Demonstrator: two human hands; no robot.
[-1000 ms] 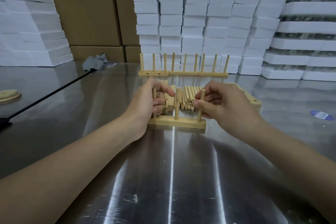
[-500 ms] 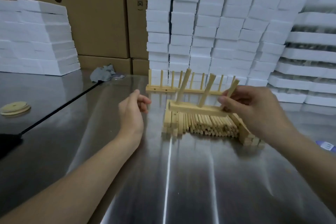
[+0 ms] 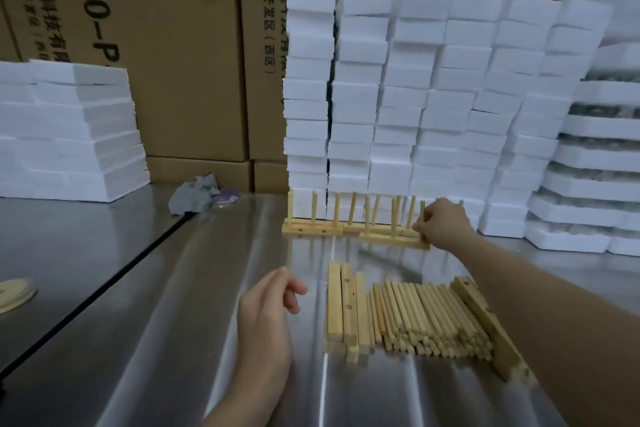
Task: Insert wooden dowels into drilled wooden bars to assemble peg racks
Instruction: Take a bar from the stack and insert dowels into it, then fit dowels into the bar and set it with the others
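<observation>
arriving at centre right of the frame, the pale wooden three-peg rack (image 3: 391, 240) has left the near work spot and now sits against the row of completed wooden racks (image 3: 313, 228). right hand (image 3: 445, 225) pinches its end dowel (image 3: 423, 213); left hand (image 3: 268, 302) hangs slack and empty beside the stacked drilled wooden bars (image 3: 346, 305). judgement: unit complete, next bar due.

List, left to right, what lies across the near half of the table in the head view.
Round wooden disc → left hand → bundle of drilled bars → loose dowels → single drilled bar lying at an angle. Farther back, the right hand grips a peg rack.
</observation>
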